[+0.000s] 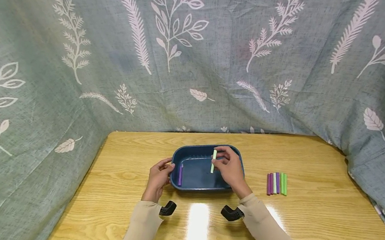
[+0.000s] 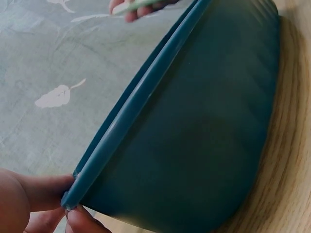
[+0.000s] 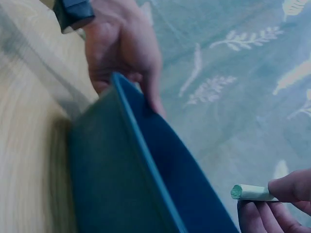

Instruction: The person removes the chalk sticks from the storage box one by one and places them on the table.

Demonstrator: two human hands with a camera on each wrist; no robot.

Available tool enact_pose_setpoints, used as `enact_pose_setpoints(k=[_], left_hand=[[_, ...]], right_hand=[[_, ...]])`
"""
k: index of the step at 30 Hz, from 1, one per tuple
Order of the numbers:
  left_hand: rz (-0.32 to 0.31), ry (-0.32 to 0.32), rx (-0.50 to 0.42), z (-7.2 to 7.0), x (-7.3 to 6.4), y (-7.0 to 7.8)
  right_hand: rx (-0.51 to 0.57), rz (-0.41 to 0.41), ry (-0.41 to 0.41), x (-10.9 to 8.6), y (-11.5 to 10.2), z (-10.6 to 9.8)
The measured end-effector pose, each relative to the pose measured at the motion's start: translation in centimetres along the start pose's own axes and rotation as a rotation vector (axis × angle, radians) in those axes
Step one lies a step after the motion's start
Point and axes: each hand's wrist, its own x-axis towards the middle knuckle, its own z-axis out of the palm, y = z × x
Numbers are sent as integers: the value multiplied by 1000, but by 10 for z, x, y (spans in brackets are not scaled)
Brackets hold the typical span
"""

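My left hand (image 1: 158, 177) grips the left end of a dark blue plastic tub (image 1: 195, 173). In the left wrist view, its thumb and fingers pinch the tub's rim (image 2: 114, 128). Over the tub's inside, right of centre, my right hand (image 1: 230, 170) pinches a pale green chalk stick (image 1: 214, 162) near its middle. The right wrist view shows the rough round end of this chalk stick (image 3: 255, 192), held between thumb and fingers beyond the rim. Purple chalk (image 1: 180, 175) lies on the tub's floor by the left wall.
On the wooden table (image 1: 313, 221), right of the tub, several chalk sticks (image 1: 277, 184) lie side by side in purple, white and green. A grey-green leaf-patterned cloth (image 1: 220, 67) hangs behind the table and along its sides. Both wrists carry black camera mounts (image 1: 231, 213).
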Motion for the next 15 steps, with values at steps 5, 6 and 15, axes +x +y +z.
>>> enact_pose_setpoints(k=[5,6,15], left_hand=[[-3,7,11,1,0,1],[-5,9,13,1,0,1],[-11,10,18,1,1,1]], right_hand=[[-5,19,39,-5,-3,-30],[-12,23,46,-6,-3,-36],[-50,23,95,-18,0,-82]])
